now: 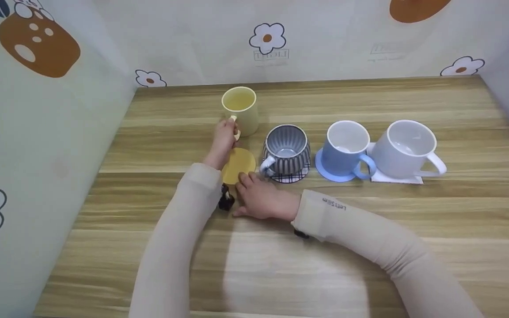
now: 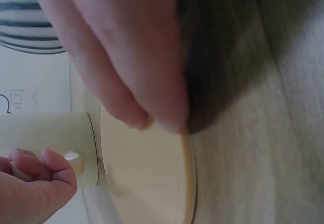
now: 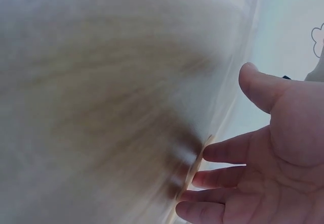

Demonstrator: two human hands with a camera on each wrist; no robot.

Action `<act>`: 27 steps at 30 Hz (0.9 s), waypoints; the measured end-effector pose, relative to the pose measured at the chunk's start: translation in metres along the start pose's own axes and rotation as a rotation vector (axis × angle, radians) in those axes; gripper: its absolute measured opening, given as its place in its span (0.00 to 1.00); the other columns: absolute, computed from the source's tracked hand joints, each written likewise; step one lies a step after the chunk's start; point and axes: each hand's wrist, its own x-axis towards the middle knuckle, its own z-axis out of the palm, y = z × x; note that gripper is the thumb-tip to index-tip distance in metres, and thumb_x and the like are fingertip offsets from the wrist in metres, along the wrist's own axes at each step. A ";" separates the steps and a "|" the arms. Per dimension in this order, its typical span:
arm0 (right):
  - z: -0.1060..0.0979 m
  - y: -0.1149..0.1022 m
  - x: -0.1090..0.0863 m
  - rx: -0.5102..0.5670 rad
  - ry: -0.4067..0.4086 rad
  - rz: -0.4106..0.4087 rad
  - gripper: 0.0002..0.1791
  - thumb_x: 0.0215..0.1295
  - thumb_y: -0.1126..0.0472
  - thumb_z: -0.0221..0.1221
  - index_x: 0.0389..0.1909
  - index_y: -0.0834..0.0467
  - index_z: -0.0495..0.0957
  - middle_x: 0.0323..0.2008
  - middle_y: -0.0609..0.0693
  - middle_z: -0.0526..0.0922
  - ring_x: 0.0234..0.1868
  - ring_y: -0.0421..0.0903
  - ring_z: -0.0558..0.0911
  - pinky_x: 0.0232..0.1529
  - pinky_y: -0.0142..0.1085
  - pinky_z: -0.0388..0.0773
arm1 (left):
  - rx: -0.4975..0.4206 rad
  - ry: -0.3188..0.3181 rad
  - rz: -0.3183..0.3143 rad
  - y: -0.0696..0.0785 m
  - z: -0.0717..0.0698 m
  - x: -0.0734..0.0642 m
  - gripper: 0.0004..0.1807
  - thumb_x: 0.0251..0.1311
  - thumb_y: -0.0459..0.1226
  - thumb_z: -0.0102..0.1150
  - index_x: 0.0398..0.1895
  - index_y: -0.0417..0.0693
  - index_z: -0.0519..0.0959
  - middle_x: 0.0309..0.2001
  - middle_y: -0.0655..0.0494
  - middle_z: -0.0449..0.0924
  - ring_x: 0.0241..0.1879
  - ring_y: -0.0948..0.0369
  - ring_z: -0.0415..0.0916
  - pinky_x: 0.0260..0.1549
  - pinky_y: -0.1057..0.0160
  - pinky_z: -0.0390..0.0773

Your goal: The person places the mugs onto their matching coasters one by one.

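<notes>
My left hand (image 1: 223,139) grips the handle of a pale yellow mug (image 1: 248,117), which stands upright at the back of the wooden table. Just in front of that mug lies a round yellow coaster (image 1: 240,167). My right hand (image 1: 261,198) touches the coaster's near edge with its fingertips. In the left wrist view, the right hand's fingers (image 2: 126,47) are close up against the coaster (image 2: 147,168), with the mug (image 2: 50,128) behind. The right wrist view shows the right hand (image 3: 258,168) with fingers extended to the coaster's thin edge and the thumb apart.
To the right, a grey striped mug (image 1: 286,150) stands on a checked coaster (image 1: 290,178). Beyond it are a blue mug (image 1: 345,152) on a blue coaster (image 1: 320,165) and a white mug (image 1: 400,152) on a white coaster (image 1: 396,179). Patterned walls (image 1: 201,53) enclose the table.
</notes>
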 end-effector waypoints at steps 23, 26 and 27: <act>0.002 0.000 0.000 -0.048 -0.022 -0.007 0.43 0.61 0.36 0.49 0.66 0.64 0.58 0.67 0.62 0.55 0.66 0.60 0.56 0.64 0.50 0.57 | -0.006 0.048 0.025 0.003 -0.009 -0.011 0.13 0.71 0.39 0.34 0.29 0.43 0.66 0.25 0.56 0.60 0.18 0.68 0.56 0.18 0.73 0.58; 0.001 -0.001 0.000 -0.052 -0.038 -0.006 0.44 0.61 0.35 0.48 0.66 0.64 0.57 0.68 0.62 0.53 0.67 0.60 0.55 0.65 0.50 0.55 | -0.014 0.042 0.025 0.003 -0.014 -0.015 0.13 0.71 0.39 0.34 0.30 0.43 0.66 0.25 0.57 0.60 0.19 0.67 0.56 0.18 0.73 0.58; 0.001 -0.001 0.000 -0.052 -0.041 -0.006 0.44 0.61 0.35 0.48 0.66 0.64 0.56 0.68 0.62 0.53 0.67 0.60 0.55 0.66 0.49 0.54 | -0.011 0.040 0.026 0.003 -0.015 -0.016 0.13 0.71 0.39 0.34 0.30 0.43 0.66 0.25 0.57 0.60 0.20 0.67 0.56 0.19 0.73 0.59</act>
